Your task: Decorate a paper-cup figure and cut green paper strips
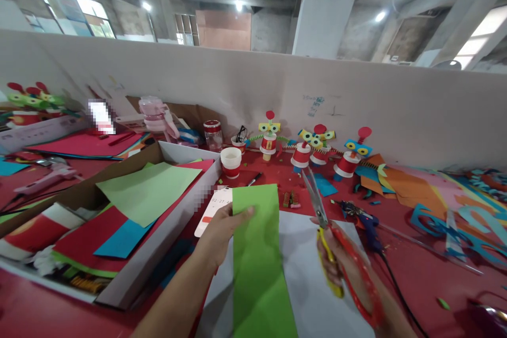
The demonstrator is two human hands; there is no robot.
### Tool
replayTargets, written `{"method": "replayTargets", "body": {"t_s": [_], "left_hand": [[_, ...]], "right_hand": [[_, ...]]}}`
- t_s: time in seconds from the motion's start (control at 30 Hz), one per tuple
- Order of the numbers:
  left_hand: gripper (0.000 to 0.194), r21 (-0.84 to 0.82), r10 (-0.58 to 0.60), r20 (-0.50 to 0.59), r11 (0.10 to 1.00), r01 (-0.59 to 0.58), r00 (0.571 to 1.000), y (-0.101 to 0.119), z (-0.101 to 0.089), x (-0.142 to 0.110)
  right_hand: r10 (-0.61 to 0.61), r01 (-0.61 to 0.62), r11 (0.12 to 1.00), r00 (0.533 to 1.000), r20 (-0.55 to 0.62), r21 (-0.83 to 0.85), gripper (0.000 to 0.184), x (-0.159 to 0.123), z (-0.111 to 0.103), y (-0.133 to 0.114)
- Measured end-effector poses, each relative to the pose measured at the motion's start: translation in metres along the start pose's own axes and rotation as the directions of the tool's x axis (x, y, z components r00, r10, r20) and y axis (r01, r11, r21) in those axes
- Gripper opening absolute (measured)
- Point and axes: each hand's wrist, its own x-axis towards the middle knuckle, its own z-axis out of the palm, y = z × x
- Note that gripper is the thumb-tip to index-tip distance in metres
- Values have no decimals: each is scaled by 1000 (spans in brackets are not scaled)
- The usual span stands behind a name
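Note:
A long strip of green paper [259, 253] is pinched by its left edge in my left hand [225, 224], the thumb lying across its face. My right hand [336, 253] holds a pair of scissors [319, 203] with one yellow and one red handle. Their blades point up and away from me, slightly apart, to the right of the strip and not touching it. White sheets [312, 269] lie on the table below the green paper. A phone [209, 211] showing a timer is partly hidden behind my left hand.
At left stands an open box [138, 280] with coloured paper. Several paper-cup figures [268, 142] line the wall, near a white-and-red cup [231, 162]. A glue gun [366, 227] with its cable lies at right, among paper scraps [412, 185].

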Motion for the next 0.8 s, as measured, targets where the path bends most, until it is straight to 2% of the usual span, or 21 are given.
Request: {"method": "replayTargets", "body": {"t_s": [0.03, 0.07, 0.13, 0.2, 0.23, 0.3, 0.37, 0.47, 0.53, 0.57, 0.6, 0.63, 0.67, 0.73, 0.8], "left_hand": [[41, 67, 19, 26, 998, -20, 999, 0, 0, 1], [39, 131, 35, 43, 991, -40, 998, -1, -1, 2], [31, 223, 72, 48, 971, -81, 996, -1, -1, 3], [26, 223, 108, 48, 968, -116, 993, -2, -2, 5], [27, 194, 128, 56, 972, -136, 990, -2, -2, 6], [31, 127, 173, 71, 975, -181, 982, -2, -2, 7], [33, 101, 225, 84, 967, -233, 971, -1, -3, 8], [34, 68, 312, 106, 945, -320, 944, 1, -6, 9], [35, 23, 347, 129, 936, -352, 929, 2, -7, 8], [36, 2, 352, 137, 935, -356, 926, 2, -8, 7], [37, -16, 350, 142, 936, -352, 926, 3, -8, 7], [37, -32, 346, 145, 938, -345, 927, 3, -7, 6], [38, -48, 341, 146, 940, -337, 929, 3, -7, 5], [40, -75, 336, 147, 942, -328, 931, 4, -7, 5], [40, -70, 347, 129, 938, -340, 929, 6, -8, 6]], "right_hand": [[-42, 23, 968, 997, -72, -248, 46, 1, -7, 0], [-86, 11, 874, 987, -132, -486, 45, 1, -14, 1], [-125, -113, 587, 966, -228, -801, 46, 0, -26, 2], [-75, -248, 358, 953, -293, -900, 48, -2, -35, 6], [-46, -280, 295, 951, -306, -914, 48, -2, -40, 9], [-21, -283, 245, 955, -297, -927, 50, -3, -49, 18], [-74, -244, 239, 961, -268, -940, 51, -3, -58, 32], [-241, -181, 233, 941, -237, -955, 45, -5, -64, 49], [-379, -115, 253, 902, -208, -961, 43, -9, -56, 50], [-427, -55, 293, 886, -182, -955, 44, -12, -48, 46], [-460, 41, 357, 877, -137, -933, 47, -15, -36, 40], [-457, 156, 462, 886, -83, -873, 52, -18, -22, 33], [-405, 223, 575, 914, -37, -788, 55, -20, -7, 26], [-279, 264, 747, 958, 74, -611, 47, -20, 21, 15], [-187, 210, 846, 978, 97, -489, 40, -17, 42, 9]]}}
